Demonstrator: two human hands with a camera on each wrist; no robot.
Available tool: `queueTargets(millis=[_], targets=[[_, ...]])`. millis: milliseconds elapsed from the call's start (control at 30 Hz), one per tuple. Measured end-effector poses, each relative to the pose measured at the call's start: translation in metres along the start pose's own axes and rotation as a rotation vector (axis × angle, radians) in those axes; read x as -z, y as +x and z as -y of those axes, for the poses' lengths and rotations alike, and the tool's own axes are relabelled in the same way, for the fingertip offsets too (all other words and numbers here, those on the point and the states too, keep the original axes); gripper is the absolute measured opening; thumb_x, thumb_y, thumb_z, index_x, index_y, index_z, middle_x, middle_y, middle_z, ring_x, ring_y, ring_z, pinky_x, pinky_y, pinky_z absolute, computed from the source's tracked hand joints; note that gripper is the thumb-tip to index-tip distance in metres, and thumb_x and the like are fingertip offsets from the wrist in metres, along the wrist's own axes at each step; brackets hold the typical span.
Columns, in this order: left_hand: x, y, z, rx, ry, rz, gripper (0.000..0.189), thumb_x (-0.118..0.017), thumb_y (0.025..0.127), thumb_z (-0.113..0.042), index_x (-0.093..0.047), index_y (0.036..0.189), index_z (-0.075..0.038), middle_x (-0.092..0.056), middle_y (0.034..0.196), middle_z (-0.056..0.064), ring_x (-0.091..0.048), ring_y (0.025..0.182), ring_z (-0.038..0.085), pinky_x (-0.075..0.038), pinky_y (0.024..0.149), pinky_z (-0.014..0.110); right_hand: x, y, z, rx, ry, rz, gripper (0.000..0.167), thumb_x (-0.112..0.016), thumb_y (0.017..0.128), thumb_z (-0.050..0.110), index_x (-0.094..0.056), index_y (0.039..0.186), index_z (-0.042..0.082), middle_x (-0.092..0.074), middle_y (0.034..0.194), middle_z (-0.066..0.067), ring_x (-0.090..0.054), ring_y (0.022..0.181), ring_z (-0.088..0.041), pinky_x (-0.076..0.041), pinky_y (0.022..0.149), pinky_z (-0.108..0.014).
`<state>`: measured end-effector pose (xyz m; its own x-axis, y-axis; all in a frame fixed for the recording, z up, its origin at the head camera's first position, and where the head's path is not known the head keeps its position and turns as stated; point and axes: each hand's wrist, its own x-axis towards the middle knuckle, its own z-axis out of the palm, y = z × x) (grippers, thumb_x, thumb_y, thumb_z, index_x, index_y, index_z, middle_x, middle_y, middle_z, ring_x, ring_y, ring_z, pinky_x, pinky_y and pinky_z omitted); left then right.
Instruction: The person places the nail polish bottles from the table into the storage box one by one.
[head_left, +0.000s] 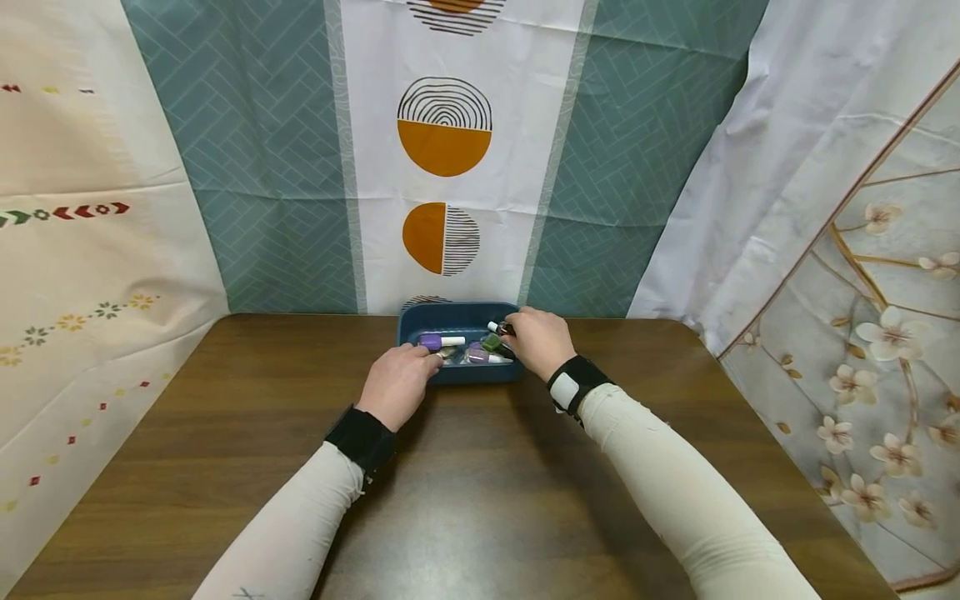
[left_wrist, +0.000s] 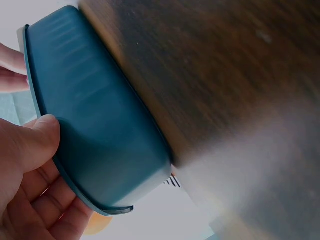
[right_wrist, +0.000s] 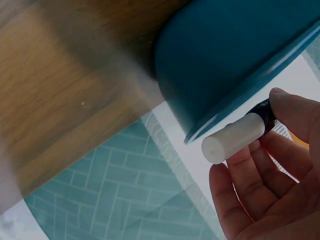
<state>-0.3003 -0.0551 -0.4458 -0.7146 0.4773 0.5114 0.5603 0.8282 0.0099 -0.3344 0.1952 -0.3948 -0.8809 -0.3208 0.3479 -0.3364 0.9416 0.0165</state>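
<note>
A dark blue plastic bin point(head_left: 476, 375) stands at the far edge of the table, holding several small nail polish bottles. My left hand point(head_left: 397, 383) grips the bin's front left rim; in the left wrist view its thumb point(left_wrist: 46, 134) lies on the outer wall and the other fingers go behind the rim. Over the bin's right end, my right hand point(head_left: 542, 340) pinches a nail polish bottle point(right_wrist: 235, 137) with a white cap and a dark body. Inside the bin lie a purple bottle point(head_left: 431, 342) with a white cap, a lilac one point(head_left: 477, 356) and a green one point(head_left: 491, 342).
The brown wooden table point(head_left: 450, 500) stretches out in front of the bin. A patterned curtain point(head_left: 442, 183) hangs right behind the table's far edge. Printed cloths hang at the left point(head_left: 90, 250) and the right point(head_left: 847, 358).
</note>
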Motion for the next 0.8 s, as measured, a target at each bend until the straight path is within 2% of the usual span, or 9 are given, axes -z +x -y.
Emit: queueTargets(millis=[133, 367, 567, 800], targets=[[0.0, 0.0, -0.001, 0.002, -0.002, 0.003, 0.013, -0.075, 0.097, -0.014, -0.081, 0.109, -0.013, -0.076, 0.096, 0.004, -0.066, 0.083, 0.024, -0.058, 0.08, 0.038, -0.003, 0.005, 0.004, 0.001, -0.006, 0.028, 0.017, -0.077, 0.097, 0.027, -0.079, 0.102, 0.011, -0.071, 0.089, -0.005, -0.07, 0.082, -0.023, -0.058, 0.074, -0.042], [0.002, 0.001, -0.001, -0.006, 0.006, -0.01, 0.012, -0.075, 0.097, -0.014, -0.081, 0.107, -0.012, -0.076, 0.095, 0.005, -0.066, 0.081, 0.024, -0.058, 0.078, 0.037, -0.008, 0.014, 0.007, 0.002, -0.002, 0.033, 0.016, -0.075, 0.098, 0.025, -0.076, 0.089, 0.011, -0.068, 0.082, -0.006, -0.068, 0.078, -0.024, -0.056, 0.072, -0.043], [-0.001, 0.0, 0.001, -0.016, 0.005, -0.022, 0.01, -0.076, 0.096, -0.013, -0.081, 0.105, -0.011, -0.075, 0.093, 0.005, -0.065, 0.08, 0.024, -0.057, 0.076, 0.038, -0.018, 0.02, 0.01, -0.009, -0.003, 0.061, 0.021, -0.076, 0.097, 0.028, -0.074, 0.082, 0.013, -0.067, 0.081, -0.005, -0.069, 0.08, -0.024, -0.056, 0.075, -0.045], [-0.001, -0.002, 0.002, -0.024, 0.011, -0.041, 0.008, -0.076, 0.096, -0.013, -0.08, 0.102, -0.011, -0.074, 0.09, 0.006, -0.064, 0.078, 0.025, -0.056, 0.073, 0.039, -0.026, 0.02, 0.012, -0.007, -0.022, 0.069, 0.022, -0.078, 0.096, 0.029, -0.073, 0.084, 0.012, -0.068, 0.082, -0.006, -0.07, 0.082, -0.026, -0.058, 0.074, -0.045]])
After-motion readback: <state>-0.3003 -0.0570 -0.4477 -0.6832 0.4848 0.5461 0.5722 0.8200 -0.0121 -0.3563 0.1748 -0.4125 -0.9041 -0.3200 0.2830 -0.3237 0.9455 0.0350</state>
